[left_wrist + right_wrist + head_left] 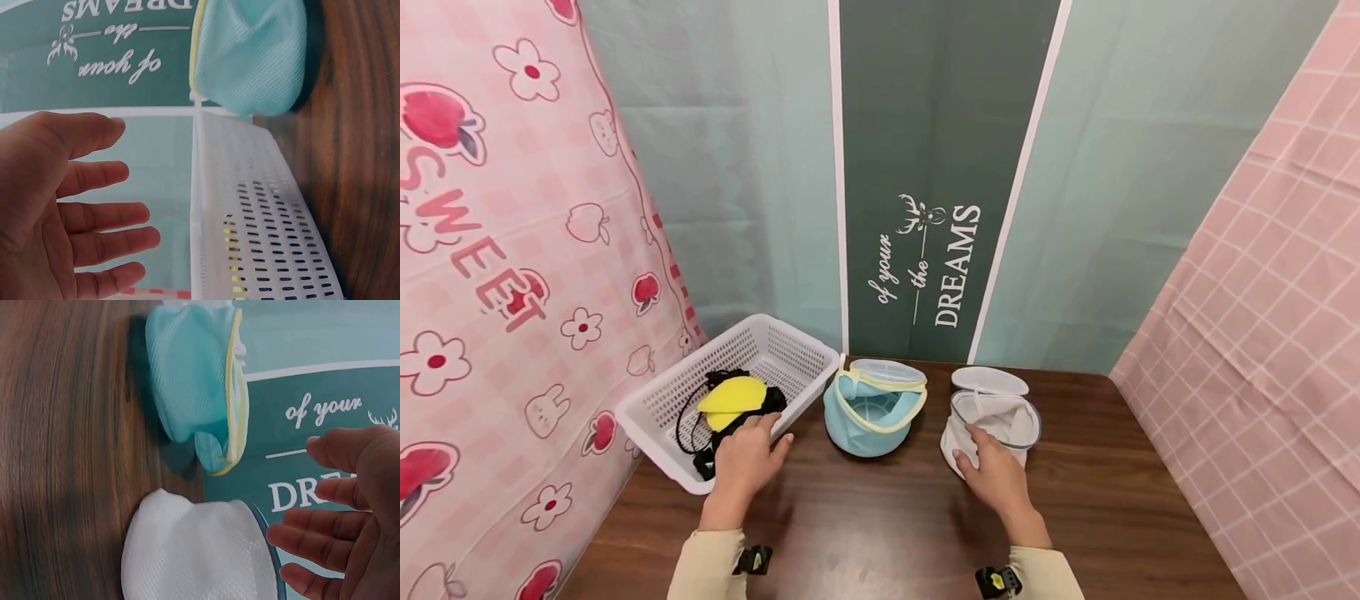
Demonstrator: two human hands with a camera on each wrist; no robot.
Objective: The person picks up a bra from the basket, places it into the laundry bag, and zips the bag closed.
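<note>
Nothing is being gripped by either hand. Above the near edge of a white, rectangular, perforated plastic basket [793, 358], the bare left hand [747, 458] is being held with its fingers loosely extended and spread; in the left wrist view a gap is being shown between them and the basket. By the basket a folded yellow piece [733, 396] is being contained, together with soft black items [773, 400] and a thin black cord [682, 417].

On the right, the bare right hand [1000, 479] is being held by a round white mesh bag with a grey-blue rim [1007, 417], its fingers also loosely extended. Whether the rim is being touched by a fingertip cannot quite be told, since hand and bag are being overlapped in both views. The white bag's round lid is being tipped back behind its mouth.

Between the two hands, farther back, a round light-blue mesh bag with yellow trim [857, 433] is standing just beside the basket, its lid being folded back as well. All three containers are being supported by a dark brown wood-grain table [880, 517], in front of a green lettered curtain [790, 167].
</note>
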